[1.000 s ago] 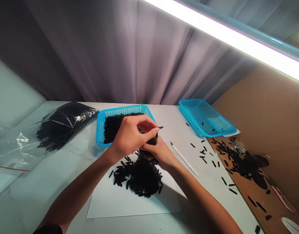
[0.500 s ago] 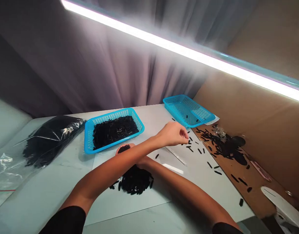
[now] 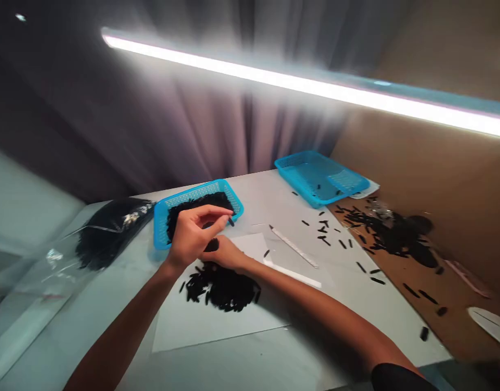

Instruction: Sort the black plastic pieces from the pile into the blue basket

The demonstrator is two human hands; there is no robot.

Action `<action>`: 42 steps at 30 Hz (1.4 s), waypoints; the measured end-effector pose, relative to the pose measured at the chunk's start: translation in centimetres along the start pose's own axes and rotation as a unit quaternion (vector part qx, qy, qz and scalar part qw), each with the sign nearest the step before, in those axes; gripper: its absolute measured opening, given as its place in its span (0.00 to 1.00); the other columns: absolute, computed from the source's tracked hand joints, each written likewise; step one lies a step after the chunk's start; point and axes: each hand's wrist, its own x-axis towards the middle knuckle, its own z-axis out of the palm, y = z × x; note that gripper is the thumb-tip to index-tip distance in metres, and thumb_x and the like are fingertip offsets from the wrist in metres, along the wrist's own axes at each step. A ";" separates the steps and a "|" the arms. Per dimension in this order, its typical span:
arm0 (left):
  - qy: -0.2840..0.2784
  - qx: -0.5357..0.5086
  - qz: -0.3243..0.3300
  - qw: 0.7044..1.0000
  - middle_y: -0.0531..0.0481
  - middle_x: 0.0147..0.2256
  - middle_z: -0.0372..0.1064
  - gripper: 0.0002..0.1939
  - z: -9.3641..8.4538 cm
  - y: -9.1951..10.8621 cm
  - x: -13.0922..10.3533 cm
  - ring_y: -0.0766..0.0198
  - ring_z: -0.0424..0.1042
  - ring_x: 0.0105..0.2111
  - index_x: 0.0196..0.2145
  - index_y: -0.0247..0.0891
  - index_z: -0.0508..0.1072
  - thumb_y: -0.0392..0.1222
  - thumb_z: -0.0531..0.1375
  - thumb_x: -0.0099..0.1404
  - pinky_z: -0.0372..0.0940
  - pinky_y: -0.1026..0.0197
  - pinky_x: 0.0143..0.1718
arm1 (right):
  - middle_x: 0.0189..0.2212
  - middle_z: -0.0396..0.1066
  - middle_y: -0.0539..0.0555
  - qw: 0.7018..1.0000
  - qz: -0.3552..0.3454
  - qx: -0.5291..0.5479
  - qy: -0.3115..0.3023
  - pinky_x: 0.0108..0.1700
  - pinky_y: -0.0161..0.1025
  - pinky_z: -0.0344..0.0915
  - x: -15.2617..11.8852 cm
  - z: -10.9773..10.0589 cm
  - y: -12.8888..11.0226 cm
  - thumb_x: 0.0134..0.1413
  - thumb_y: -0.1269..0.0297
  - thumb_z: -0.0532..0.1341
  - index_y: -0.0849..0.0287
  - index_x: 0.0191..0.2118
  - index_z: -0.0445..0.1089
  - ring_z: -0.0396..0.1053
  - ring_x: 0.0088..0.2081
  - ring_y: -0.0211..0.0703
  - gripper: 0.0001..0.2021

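Note:
Between the thumb and fingertips of my left hand point(image 3: 193, 234) is a small black oblong piece point(image 3: 231, 221). This hand hovers in front of the blue basket point(image 3: 162, 245) on the left, which is filled with similar black pieces. My right hand point(image 3: 223, 253) is curled just beside and below it, with a clump of black pieces point(image 3: 211, 245) showing in its grasp. Under the right hand, a heap of black pieces point(image 3: 229, 290) lies on a white sheet point(image 3: 172, 331). My left hand partly hides the basket's contents.
A second blue basket point(image 3: 301, 182) with a few pieces stands at the back right. Loose black pieces and a dark pile point(image 3: 397, 239) spread along the brown board. A clear bag point(image 3: 107, 233) of black pieces lies left. A white pencil-like stick point(image 3: 294, 247) lies mid-table.
My left hand has swung back left from above the table's right side, uncrossing from my right arm. It now pinches a black piece. The view has shifted slightly.

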 end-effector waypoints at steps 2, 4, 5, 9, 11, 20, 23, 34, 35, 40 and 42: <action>0.079 0.018 -0.013 0.997 0.44 0.41 0.81 0.13 -2.8 -2.0 -2.0 0.60 0.80 0.42 0.41 0.35 0.81 0.47 0.64 0.67 0.74 0.59 0.48 | 0.55 0.72 0.59 0.984 0.006 -0.157 -0.080 0.51 0.54 0.74 -0.1 0.4 0.5 0.67 0.59 0.65 0.60 0.57 0.71 0.74 0.51 0.53 0.17; 0.122 0.037 -0.032 0.991 0.44 0.41 0.80 0.14 -4.8 -4.6 -3.9 0.59 0.79 0.42 0.42 0.34 0.79 0.48 0.64 0.67 0.73 0.56 0.49 | 0.52 0.74 0.60 0.942 -0.012 -0.311 -0.126 0.54 0.55 0.69 -0.1 0.7 0.8 0.63 0.62 0.68 0.60 0.52 0.74 0.72 0.52 0.56 0.15; 0.133 0.045 -0.043 0.989 0.44 0.41 0.79 0.14 -5.4 -5.9 -4.7 0.59 0.78 0.42 0.42 0.33 0.78 0.48 0.63 0.68 0.73 0.55 0.49 | 0.50 0.74 0.61 0.919 -0.026 -0.372 -0.132 0.56 0.56 0.66 -0.2 0.8 0.9 0.59 0.65 0.70 0.59 0.50 0.75 0.71 0.53 0.59 0.14; 0.090 0.072 -0.084 0.990 0.44 0.47 0.74 0.15 -6.1 -10.3 -7.9 0.57 0.76 0.44 0.50 0.33 0.74 0.47 0.62 0.73 0.74 0.50 0.47 | 0.54 0.72 0.65 0.829 -0.082 -0.536 -0.140 0.58 0.61 0.59 -1.2 0.6 0.9 0.50 0.62 0.75 0.55 0.55 0.74 0.65 0.57 0.68 0.25; 0.038 0.083 -0.086 0.992 0.43 0.51 0.72 0.17 -5.5 -11.4 -9.3 0.56 0.76 0.47 0.54 0.34 0.72 0.47 0.62 0.73 0.75 0.49 0.48 | 0.57 0.71 0.65 0.800 -0.101 -0.576 -0.138 0.59 0.64 0.57 -2.1 0.3 0.9 0.49 0.52 0.75 0.52 0.60 0.71 0.62 0.60 0.69 0.32; -0.048 0.177 -0.046 0.982 0.39 0.62 0.65 0.24 -5.4 -11.7 -12.6 0.49 0.67 0.62 0.61 0.38 0.68 0.52 0.60 0.74 0.63 0.41 0.65 | 0.75 0.49 0.60 0.779 -0.088 -0.614 -0.089 0.71 0.71 0.38 -5.7 -2.8 0.4 0.70 0.39 0.49 0.45 0.73 0.56 0.40 0.75 0.67 0.33; -0.095 0.216 -0.041 0.971 0.34 0.72 0.49 0.48 -6.1 -12.0 -13.3 0.42 0.49 0.73 0.71 0.37 0.54 0.64 0.66 0.64 0.46 0.40 0.73 | 0.76 0.46 0.56 0.787 -0.079 -0.607 -0.073 0.72 0.68 0.37 -6.5 -4.8 0.5 0.73 0.41 0.39 0.44 0.74 0.53 0.37 0.77 0.63 0.32; -0.208 0.233 0.028 0.950 0.31 0.75 0.36 0.74 -1.9 -12.8 -10.6 0.37 0.39 0.75 0.75 0.34 0.43 0.73 0.72 0.44 0.41 0.39 0.75 | 0.73 0.54 0.67 0.833 -0.118 -0.540 -0.011 0.73 0.63 0.43 -6.3 -5.7 4.6 0.69 0.37 0.45 0.59 0.72 0.58 0.48 0.74 0.63 0.38; -0.207 0.226 0.035 0.951 0.32 0.75 0.38 0.74 -1.5 -12.7 -10.2 0.37 0.40 0.75 0.74 0.34 0.44 0.71 0.73 0.43 0.42 0.40 0.75 | 0.72 0.55 0.67 0.841 -0.127 -0.525 -0.016 0.73 0.61 0.45 -5.8 -5.0 4.8 0.68 0.36 0.47 0.59 0.72 0.59 0.50 0.74 0.62 0.38; -0.168 0.186 0.044 0.967 0.34 0.70 0.53 0.62 -0.8 -12.1 -9.8 0.40 0.54 0.70 0.73 0.37 0.49 0.61 0.74 0.52 0.53 0.40 0.71 | 0.69 0.63 0.61 0.881 -0.158 -0.446 -0.009 0.71 0.57 0.53 -4.4 -2.8 4.5 0.70 0.37 0.44 0.54 0.69 0.62 0.57 0.71 0.55 0.35; -0.155 0.175 0.040 0.971 0.35 0.69 0.56 0.55 -1.1 -12.0 -10.0 0.41 0.57 0.69 0.71 0.38 0.52 0.61 0.71 0.56 0.56 0.40 0.70 | 0.69 0.64 0.59 0.891 -0.165 -0.424 0.002 0.71 0.55 0.53 -4.8 -3.5 3.7 0.71 0.38 0.44 0.52 0.67 0.66 0.59 0.70 0.53 0.33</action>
